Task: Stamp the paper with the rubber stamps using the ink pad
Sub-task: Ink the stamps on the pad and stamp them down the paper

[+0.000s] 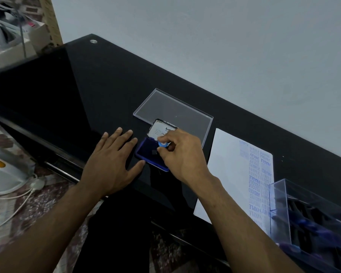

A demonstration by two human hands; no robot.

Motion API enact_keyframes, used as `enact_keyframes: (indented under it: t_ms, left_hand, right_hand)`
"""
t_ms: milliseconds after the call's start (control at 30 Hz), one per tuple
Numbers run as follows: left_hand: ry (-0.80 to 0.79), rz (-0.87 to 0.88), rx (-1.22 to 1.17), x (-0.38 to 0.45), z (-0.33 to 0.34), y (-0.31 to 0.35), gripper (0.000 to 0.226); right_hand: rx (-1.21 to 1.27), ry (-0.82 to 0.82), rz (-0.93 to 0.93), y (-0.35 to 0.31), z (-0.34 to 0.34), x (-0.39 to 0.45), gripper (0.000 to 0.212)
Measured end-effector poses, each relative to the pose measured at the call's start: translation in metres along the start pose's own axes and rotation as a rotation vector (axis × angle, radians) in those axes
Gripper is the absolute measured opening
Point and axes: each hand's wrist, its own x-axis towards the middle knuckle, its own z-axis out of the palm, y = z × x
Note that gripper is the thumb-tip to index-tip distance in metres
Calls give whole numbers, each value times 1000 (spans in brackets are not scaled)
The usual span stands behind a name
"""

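The right hand (182, 154) pinches a small rubber stamp (163, 144) with a light blue round top, fingers and thumb curled round it. Right under that pinch sits the ink pad (146, 151), a dark blue pad in a blue case, and the stamp is over the pad; whether it touches the ink cannot be told. The open lid of the ink pad (161, 130) stands up just behind the pinch, with a white label and some small black letters on its inside. To the left of the pinch, the left hand (114, 164) lies flat on the black glass table (67, 99) with its fingers spread and straight, holding nothing, and its thumb tip is just beside the near corner of the ink pad. Behind the lid, a clear plastic cover (173, 109) lies flat on the table. To the right of the pinch lies the white paper (224, 164), with many blue stamped words along its far right side, such as SAMPLE and FRAGILE. Farther right and nearer to the person, a clear plastic box (311, 223) rests partly on the paper, with dark stamps inside it that are too blurry to tell apart.
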Motion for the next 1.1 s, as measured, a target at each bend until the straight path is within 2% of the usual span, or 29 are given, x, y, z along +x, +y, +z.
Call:
enact_keyframes:
  t_ms: [933,1100]
  left_hand:
    - [-1,5,-11,0,-1,0,86]
    - [12,-7,-70,2,-3,1,85]
  right_hand:
    - [78,8,27,5,6,1,29]
    - [153,128,38,10,4,-5,26]
